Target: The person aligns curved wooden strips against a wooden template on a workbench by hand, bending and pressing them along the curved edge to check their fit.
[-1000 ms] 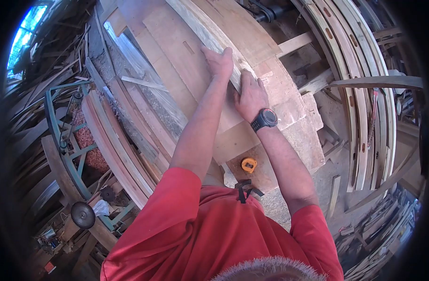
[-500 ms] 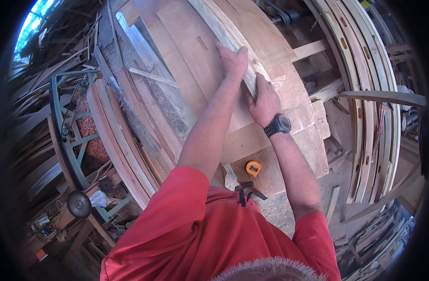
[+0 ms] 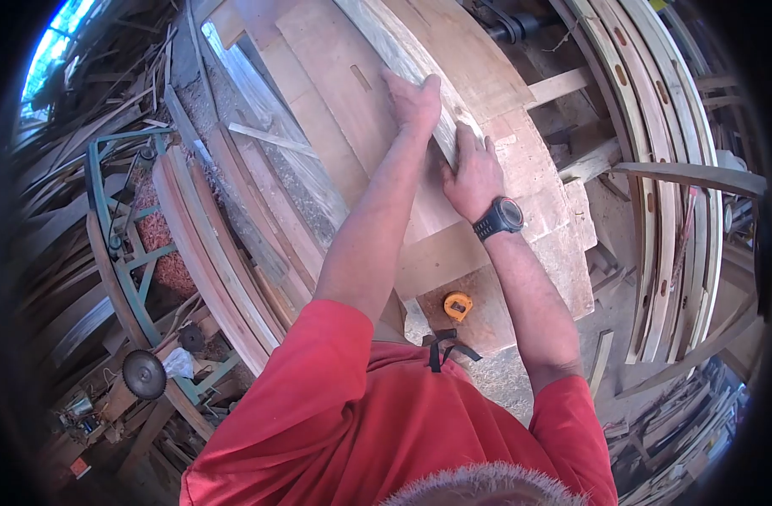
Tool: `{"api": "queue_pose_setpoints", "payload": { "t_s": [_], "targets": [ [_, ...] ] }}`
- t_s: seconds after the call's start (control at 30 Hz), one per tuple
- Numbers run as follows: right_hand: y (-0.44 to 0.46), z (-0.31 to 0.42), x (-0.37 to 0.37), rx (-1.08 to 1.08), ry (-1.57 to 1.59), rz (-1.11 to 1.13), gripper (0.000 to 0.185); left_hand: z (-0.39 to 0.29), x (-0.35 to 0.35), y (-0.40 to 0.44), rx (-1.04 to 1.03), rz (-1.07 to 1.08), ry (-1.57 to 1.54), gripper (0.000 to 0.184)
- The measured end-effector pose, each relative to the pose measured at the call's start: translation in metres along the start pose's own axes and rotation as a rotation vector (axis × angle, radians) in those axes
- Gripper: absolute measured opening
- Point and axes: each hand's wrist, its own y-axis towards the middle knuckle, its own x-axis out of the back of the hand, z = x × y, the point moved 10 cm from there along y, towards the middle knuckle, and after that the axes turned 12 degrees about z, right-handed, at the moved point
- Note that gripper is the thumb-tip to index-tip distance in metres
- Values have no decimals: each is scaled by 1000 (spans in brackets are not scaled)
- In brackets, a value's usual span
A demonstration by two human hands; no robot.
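A long, narrow wooden board (image 3: 405, 52) lies across the wide panels of the work surface, running away from me. My left hand (image 3: 415, 103) is closed over its left edge, with the thumb up by the top face. Close to the board's near end, my right hand (image 3: 474, 175) has its fingers along the right side and its thumb on the left. A dark watch (image 3: 501, 218) is on the right wrist. Just left of the board, the panel (image 3: 325, 59) has a slot (image 3: 361, 78) cut in it. Both palms and parts of the fingers are hidden.
An orange tape measure (image 3: 458, 306) rests at the work surface's near end. Slotted timbers (image 3: 647, 110) stand at right, and long planks (image 3: 202, 228) lie at left. Beyond those are a green metal frame (image 3: 141, 287) and a round saw blade (image 3: 144, 374).
The view has shifted slightly. My right hand's fingers have slid a little farther up along the board, while my left hand keeps nearly the same place on it.
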Motion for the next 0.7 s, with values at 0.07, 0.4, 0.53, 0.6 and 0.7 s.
{"api": "queue_pose_setpoints", "payload": {
  "t_s": [0.07, 0.4, 0.53, 0.6, 0.7],
  "targets": [
    [1, 0, 0, 12, -3, -15, 60, -1, 1, 2, 11, 6, 12, 89],
    [12, 3, 1, 62, -7, -78, 61, 1, 4, 15, -9, -24, 36, 87],
    [18, 0, -4, 20, -10, -31, 60, 4, 5, 20, 4, -30, 52, 85],
    [20, 5, 0, 49, -26, -77, 60, -1, 7, 22, -25, -39, 66, 84],
    [24, 8, 0, 33, -22, -26, 52, 1, 7, 25, -8, -32, 2, 85]
  ]
}}
